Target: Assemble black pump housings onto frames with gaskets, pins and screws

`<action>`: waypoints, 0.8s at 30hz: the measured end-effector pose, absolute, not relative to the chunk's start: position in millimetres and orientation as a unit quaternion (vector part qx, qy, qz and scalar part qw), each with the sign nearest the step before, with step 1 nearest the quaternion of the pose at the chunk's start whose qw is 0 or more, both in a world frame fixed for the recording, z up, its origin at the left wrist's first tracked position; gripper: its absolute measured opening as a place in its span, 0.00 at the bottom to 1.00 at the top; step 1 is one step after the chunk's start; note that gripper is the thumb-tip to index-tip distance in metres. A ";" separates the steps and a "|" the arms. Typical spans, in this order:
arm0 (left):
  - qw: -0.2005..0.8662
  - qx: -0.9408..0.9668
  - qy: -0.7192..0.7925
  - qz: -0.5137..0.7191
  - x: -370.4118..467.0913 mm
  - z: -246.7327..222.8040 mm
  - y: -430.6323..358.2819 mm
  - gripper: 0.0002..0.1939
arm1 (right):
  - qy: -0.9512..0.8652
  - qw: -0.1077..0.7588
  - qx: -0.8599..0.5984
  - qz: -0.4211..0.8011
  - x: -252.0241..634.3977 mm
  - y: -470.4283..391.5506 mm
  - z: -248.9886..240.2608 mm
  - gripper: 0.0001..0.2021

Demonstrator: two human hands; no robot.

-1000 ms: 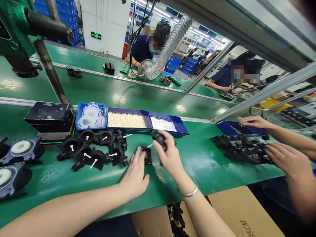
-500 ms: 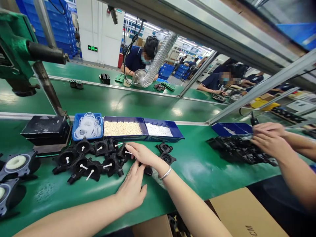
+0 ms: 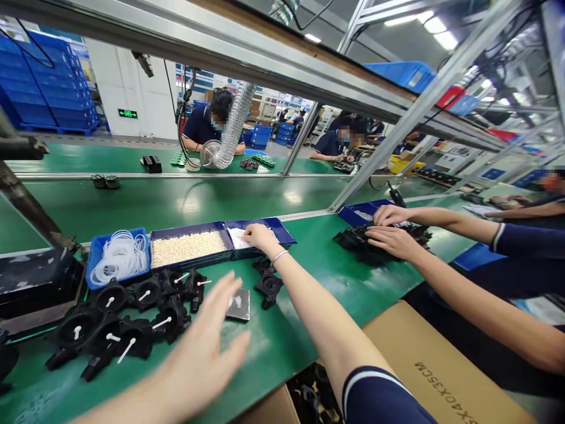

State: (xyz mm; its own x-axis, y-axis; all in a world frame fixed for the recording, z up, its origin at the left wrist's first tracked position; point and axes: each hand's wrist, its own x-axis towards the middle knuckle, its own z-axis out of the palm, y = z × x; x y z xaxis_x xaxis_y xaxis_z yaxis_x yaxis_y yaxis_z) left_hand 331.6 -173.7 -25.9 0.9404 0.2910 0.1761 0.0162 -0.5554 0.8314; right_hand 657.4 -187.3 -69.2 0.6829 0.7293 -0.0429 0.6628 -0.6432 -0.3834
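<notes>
My right hand [image 3: 260, 237] reaches into the dark blue bin [image 3: 286, 231] of small white plastic pins [image 3: 238, 238]. Its fingers are bunched at the pins, and what lies between the fingertips is hidden. Smeared by motion, my left hand [image 3: 205, 347] hovers over the bench with fingers and thumb apart, holding nothing. Left of it sits a cluster of black plastic housings [image 3: 112, 297], several with a white pin standing or leaning in the round cavity. A small dark square block [image 3: 239, 305] lies just beyond my left hand. Two more black housings [image 3: 269, 284] rest below my right wrist.
A blue bin [image 3: 93, 262] of clear rings adjoins a bin of cream-coloured pellets [image 3: 188, 248]. At right, a co-worker's hands [image 3: 392, 238] touch a pile of black parts [image 3: 364, 247]. Cardboard boxes [image 3: 424, 353] stand below the bench edge. A metal post [image 3: 388, 147] rises at the back.
My right hand has gone from the black housings to the bin of white pins. My left hand has lifted away and drawn nearer, uncovering the square block. The view has swung right.
</notes>
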 end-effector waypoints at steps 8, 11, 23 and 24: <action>0.124 0.968 0.219 0.004 439.1 10.3 -21.7 0.04 | -0.373 0.235 -0.890 0.112 660.7 -190.5 -79.5 0.13; 0.100 0.972 0.210 -0.034 452.6 -11.2 -3.4 0.03 | -0.363 0.281 -0.879 0.128 665.2 -189.4 -77.8 0.13; 0.058 0.982 0.180 0.001 446.4 -5.2 -7.5 0.13 | -0.257 0.514 -0.801 0.169 668.3 -195.1 -51.8 0.11; 0.060 0.981 0.186 0.014 444.9 1.5 -11.5 0.14 | -0.254 0.541 -0.784 0.166 664.9 -197.1 -46.3 0.10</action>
